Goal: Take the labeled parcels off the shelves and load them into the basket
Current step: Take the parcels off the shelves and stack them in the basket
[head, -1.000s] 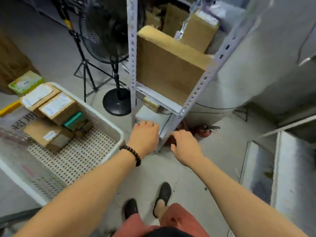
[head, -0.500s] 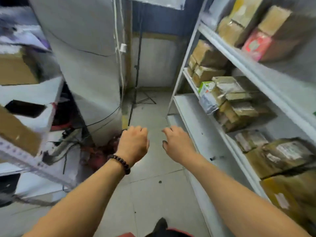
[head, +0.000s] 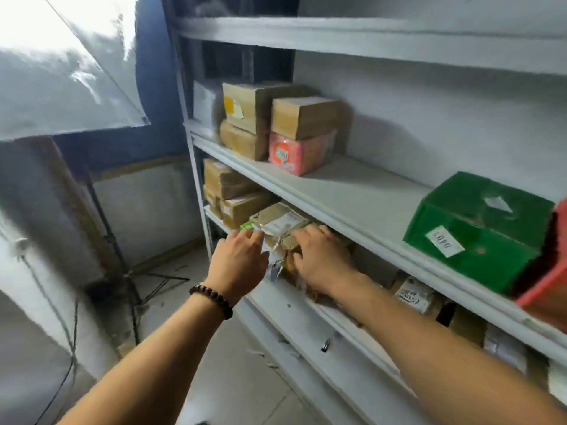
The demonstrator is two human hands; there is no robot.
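Observation:
A brown paper-wrapped parcel (head: pixel 280 220) with a white label lies at the front of a lower shelf (head: pixel 310 305), on top of other wrapped parcels. Beside it on the left is a small green-and-white parcel (head: pixel 246 226). My left hand (head: pixel 237 262), with a bead bracelet at the wrist, reaches in with its fingertips touching the left edge of the pile. My right hand (head: pixel 319 256) rests with spread fingers on the brown wrapping just right of the labelled parcel. Neither hand has closed round anything. The basket is out of view.
The shelf above (head: pixel 352 194) carries stacked brown boxes (head: pixel 245 108), a pink parcel (head: pixel 297 154), a green box (head: pixel 478 231) with a white label, and a red item (head: pixel 549 271) at the right edge. More boxes (head: pixel 228 180) sit deeper left; a tripod stand (head: pixel 132 271) stands on the floor.
The view has swung from the basket and the other rack round to this shelving. Both hands have moved up and forward onto the parcels on the lower shelf.

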